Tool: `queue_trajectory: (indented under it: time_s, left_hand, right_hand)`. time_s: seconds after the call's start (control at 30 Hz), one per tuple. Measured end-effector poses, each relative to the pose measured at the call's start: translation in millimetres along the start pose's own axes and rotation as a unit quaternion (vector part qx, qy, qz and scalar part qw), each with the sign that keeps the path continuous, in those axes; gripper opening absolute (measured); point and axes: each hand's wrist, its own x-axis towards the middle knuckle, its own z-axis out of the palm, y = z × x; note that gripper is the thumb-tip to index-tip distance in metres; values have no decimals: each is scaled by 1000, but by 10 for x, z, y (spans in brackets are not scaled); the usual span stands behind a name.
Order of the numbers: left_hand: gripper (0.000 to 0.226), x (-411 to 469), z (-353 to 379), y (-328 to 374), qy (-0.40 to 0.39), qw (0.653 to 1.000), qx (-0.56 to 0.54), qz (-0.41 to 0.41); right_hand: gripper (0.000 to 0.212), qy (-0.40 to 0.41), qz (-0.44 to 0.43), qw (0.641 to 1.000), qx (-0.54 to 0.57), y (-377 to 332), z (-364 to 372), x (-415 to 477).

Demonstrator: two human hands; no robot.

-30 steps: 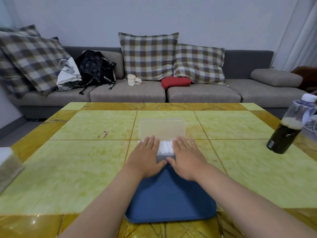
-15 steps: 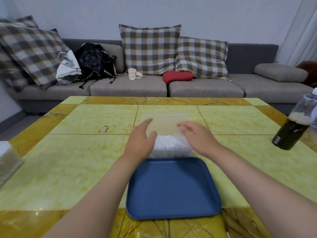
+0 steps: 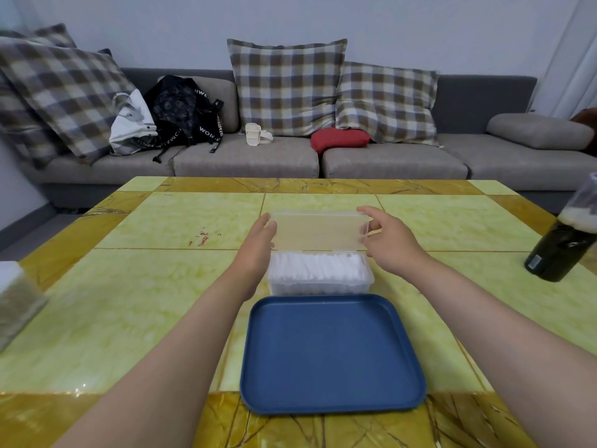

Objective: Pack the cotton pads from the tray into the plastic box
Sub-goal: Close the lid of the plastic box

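- Fingers (image 3: 371, 214) of our right hand (image 3: 392, 245) pinched the lid (image 3: 318, 231) at its 3 o'clock end.
- The near-straight fingers (image 3: 265, 225) of our left hand (image 3: 256, 253) steadied the 9 o'clock end, apparently to close the lid evenly.
- The cotton pads (image 3: 318, 267) filled the plastic box (image 3: 319, 288), which sat at 12 o'clock of the tray (image 3: 329, 354).

Clear plastic hinged box (image 3: 318, 273) packed with soft white cotton pads (image 3: 318, 265); matt blue plastic tray (image 3: 329, 354); glossy yellow marble-patterned table (image 3: 129, 302).
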Motion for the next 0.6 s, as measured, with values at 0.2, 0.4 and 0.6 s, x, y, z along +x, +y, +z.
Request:
queue_trajectory:
  time_s: [0.2, 0.4, 0.6]
  left_hand:
    - [41, -220, -127, -51, -25, 992, 113, 55]
    - [49, -468, -204, -156, -93, 902, 401, 128]
    - [56, -461, -150, -236, -100, 808, 545, 199]
  right_hand:
    - [45, -89, -96, 980, -153, -9, -117, -265]
    - [59, -235, -114, 923, -283, 12, -142, -592]
    - [52, -227, -121, 918, -300, 171, -37, -563]
